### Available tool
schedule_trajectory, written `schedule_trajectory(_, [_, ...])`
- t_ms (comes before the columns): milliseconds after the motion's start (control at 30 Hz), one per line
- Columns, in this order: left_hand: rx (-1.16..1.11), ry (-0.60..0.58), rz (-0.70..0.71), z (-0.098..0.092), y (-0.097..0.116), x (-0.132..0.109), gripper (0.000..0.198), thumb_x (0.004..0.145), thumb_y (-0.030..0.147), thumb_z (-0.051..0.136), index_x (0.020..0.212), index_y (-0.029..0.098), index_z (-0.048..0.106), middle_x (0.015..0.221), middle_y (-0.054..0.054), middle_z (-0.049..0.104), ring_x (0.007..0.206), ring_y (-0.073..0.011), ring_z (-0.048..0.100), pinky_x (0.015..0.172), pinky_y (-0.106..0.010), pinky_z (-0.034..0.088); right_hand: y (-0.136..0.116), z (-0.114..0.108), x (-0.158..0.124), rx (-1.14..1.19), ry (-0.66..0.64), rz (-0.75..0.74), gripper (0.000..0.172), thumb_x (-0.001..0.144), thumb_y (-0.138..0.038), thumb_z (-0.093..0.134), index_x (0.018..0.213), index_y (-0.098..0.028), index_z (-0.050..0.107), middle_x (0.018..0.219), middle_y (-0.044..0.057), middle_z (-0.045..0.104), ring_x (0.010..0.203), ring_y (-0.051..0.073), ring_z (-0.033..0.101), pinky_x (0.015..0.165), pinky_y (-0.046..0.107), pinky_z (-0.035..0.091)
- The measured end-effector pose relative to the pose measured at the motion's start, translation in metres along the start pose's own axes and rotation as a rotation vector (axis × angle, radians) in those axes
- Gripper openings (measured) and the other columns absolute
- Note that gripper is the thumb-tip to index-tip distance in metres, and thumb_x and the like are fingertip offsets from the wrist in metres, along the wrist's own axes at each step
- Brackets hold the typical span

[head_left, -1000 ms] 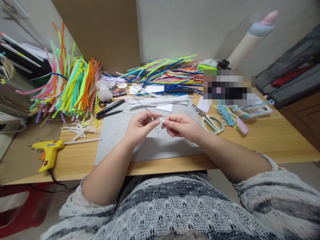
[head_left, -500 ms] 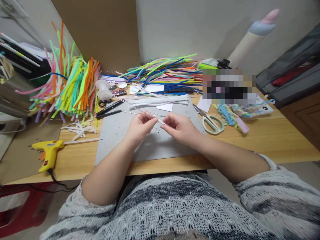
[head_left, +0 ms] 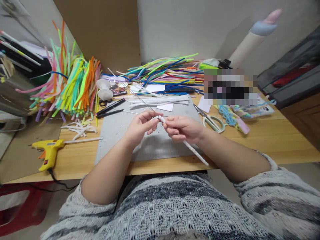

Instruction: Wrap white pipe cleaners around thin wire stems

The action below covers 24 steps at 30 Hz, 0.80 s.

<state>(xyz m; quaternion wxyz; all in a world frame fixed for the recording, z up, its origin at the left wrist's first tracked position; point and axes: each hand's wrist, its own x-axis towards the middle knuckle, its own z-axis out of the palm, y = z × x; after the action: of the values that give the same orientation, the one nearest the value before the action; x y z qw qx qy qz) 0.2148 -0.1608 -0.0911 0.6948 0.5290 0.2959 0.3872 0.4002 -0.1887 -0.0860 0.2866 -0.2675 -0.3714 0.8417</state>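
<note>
Above the grey cutting mat [head_left: 112,133], a white wrapped stem [head_left: 196,153] passes through my right hand [head_left: 183,128], its lower end slanting down toward the table's front edge. My right fingers are closed round it. My left hand [head_left: 141,128] pinches the white twisted part at the stem's upper end, and the two hands nearly meet there. Thin metal wires [head_left: 145,103] run from this part up and to the left. Behind the hands lies a bundle of white pipe cleaners [head_left: 160,100].
A yellow glue gun [head_left: 48,151] and short white pieces [head_left: 78,129] lie at the left. Scissors [head_left: 212,122] are right of the mat. Coloured pipe cleaners [head_left: 75,88], black markers [head_left: 111,108] and a clear spool [head_left: 104,89] stand or lie behind.
The white stem's lower end now shows below my right hand. My right hand has turned, with its fingers lower, and the wires point more steeply upward.
</note>
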Motion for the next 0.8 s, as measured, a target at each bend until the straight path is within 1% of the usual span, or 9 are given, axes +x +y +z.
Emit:
schedule_trajectory(67, [-0.094, -0.03, -0.034, -0.002, 0.0, 0.001, 0.04, 0.072, 0.049, 0.064, 0.09, 0.013, 0.066, 0.074, -0.004, 0.061, 0.049, -0.0062, 0.045, 0.039, -0.019, 0.028, 0.0, -0.003, 0.0, 0.087, -0.037, 0.034, 0.009, 0.088, -0.02, 0.043, 0.082, -0.015, 0.047, 0.048, -0.009, 0.039, 0.03, 0.001, 0.027, 0.03, 0.01, 0.02])
schedule_trajectory(100, [-0.116, -0.034, -0.05, -0.002, -0.001, 0.001, 0.039, 0.072, 0.049, 0.063, 0.087, 0.013, 0.066, 0.071, -0.004, 0.06, 0.049, -0.0064, 0.045, 0.04, -0.019, 0.028, 0.0, -0.004, 0.0, 0.118, -0.057, 0.054, 0.009, 0.088, -0.02, 0.042, 0.083, -0.015, 0.047, 0.048, -0.009, 0.038, 0.029, 0.001, 0.025, 0.03, 0.01, 0.02])
schedule_trajectory(167, [-0.109, -0.022, -0.057, -0.002, -0.003, 0.002, 0.031, 0.069, 0.041, 0.069, 0.081, 0.013, 0.065, 0.063, -0.001, 0.057, 0.047, -0.0054, 0.044, 0.041, -0.018, 0.028, 0.001, -0.003, 0.001, 0.144, -0.082, 0.087, 0.01, 0.088, -0.021, 0.041, 0.083, -0.014, 0.047, 0.047, -0.009, 0.038, 0.029, 0.001, 0.025, 0.029, 0.01, 0.021])
schedule_trajectory(233, [-0.078, 0.014, -0.034, -0.002, -0.006, 0.003, 0.024, 0.066, 0.033, 0.073, 0.074, 0.013, 0.063, 0.055, 0.002, 0.054, 0.045, -0.004, 0.041, 0.042, -0.018, 0.028, 0.004, -0.001, 0.002, 0.104, -0.069, 0.078, 0.011, 0.089, -0.023, 0.042, 0.085, -0.014, 0.048, 0.048, -0.008, 0.042, 0.029, 0.001, 0.029, 0.029, 0.01, 0.023])
schedule_trajectory(333, [-0.05, 0.111, -0.001, -0.001, -0.009, 0.004, 0.023, 0.065, 0.03, 0.075, 0.065, 0.013, 0.059, 0.052, 0.003, 0.053, 0.042, -0.003, 0.04, 0.042, -0.017, 0.028, 0.007, 0.004, 0.004, -0.061, 0.065, -0.026, 0.013, 0.088, -0.026, 0.046, 0.087, -0.014, 0.051, 0.051, -0.006, 0.051, 0.03, 0.003, 0.039, 0.029, 0.011, 0.024])
schedule_trajectory(433, [-0.059, 0.16, -0.004, -0.001, -0.01, 0.005, 0.026, 0.066, 0.033, 0.074, 0.061, 0.013, 0.058, 0.053, 0.002, 0.054, 0.043, -0.0038, 0.041, 0.043, -0.018, 0.029, 0.01, 0.008, 0.006, -0.2, 0.212, -0.122, 0.014, 0.085, -0.028, 0.051, 0.085, -0.014, 0.052, 0.05, -0.006, 0.054, 0.029, 0.003, 0.04, 0.027, 0.011, 0.021])
schedule_trajectory(533, [-0.047, 0.133, -0.03, -0.001, -0.01, 0.005, 0.027, 0.068, 0.037, 0.071, 0.061, 0.014, 0.059, 0.053, 0.001, 0.053, 0.044, -0.0049, 0.042, 0.044, -0.019, 0.03, 0.012, 0.008, 0.006, -0.238, 0.246, -0.139, 0.017, 0.083, -0.031, 0.053, 0.084, -0.015, 0.052, 0.047, -0.007, 0.054, 0.026, 0.003, 0.037, 0.025, 0.012, 0.02])
schedule_trajectory(633, [-0.011, 0.117, -0.046, -0.001, -0.01, 0.005, 0.028, 0.068, 0.035, 0.072, 0.058, 0.014, 0.057, 0.05, 0.002, 0.051, 0.044, -0.0052, 0.042, 0.045, -0.02, 0.03, 0.012, 0.009, 0.005, -0.289, 0.277, -0.161, 0.017, 0.082, -0.031, 0.054, 0.083, -0.015, 0.051, 0.046, -0.007, 0.054, 0.026, 0.002, 0.037, 0.025, 0.012, 0.018])
schedule_trajectory(800, [0.01, 0.116, -0.083, 0.0, -0.011, 0.005, 0.027, 0.067, 0.034, 0.072, 0.058, 0.014, 0.057, 0.05, 0.002, 0.052, 0.044, -0.0056, 0.043, 0.046, -0.02, 0.032, 0.013, 0.012, 0.004, -0.43, 0.349, -0.218, 0.017, 0.082, -0.031, 0.055, 0.076, -0.016, 0.05, 0.045, -0.008, 0.05, 0.027, 0.002, 0.035, 0.027, 0.014, 0.021])
